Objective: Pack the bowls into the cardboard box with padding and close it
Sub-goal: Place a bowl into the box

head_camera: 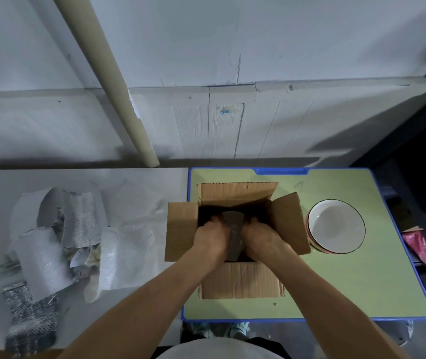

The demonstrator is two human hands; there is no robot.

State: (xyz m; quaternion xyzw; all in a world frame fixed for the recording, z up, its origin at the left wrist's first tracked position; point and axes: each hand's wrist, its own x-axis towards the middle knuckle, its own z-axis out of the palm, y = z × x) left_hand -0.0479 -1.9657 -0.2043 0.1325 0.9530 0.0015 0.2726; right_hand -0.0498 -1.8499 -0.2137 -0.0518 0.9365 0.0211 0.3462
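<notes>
Loose padding (51, 244) lies at the left, within reach. On the green worktop (336, 281) the box (240, 281) stands, flaps splayed. The left hand (211, 234) and right hand (261, 237) reach inside, fingers curled on a grey piece (233, 221), bowl or liner I cannot tell, running near to far, probably to seat it. The bowls (336, 226) wait stacked mouth-up just beside the right flap.

Dim, soft light, deep shadow inside the cardboard box (235, 200), wide-angle bending at edges.
</notes>
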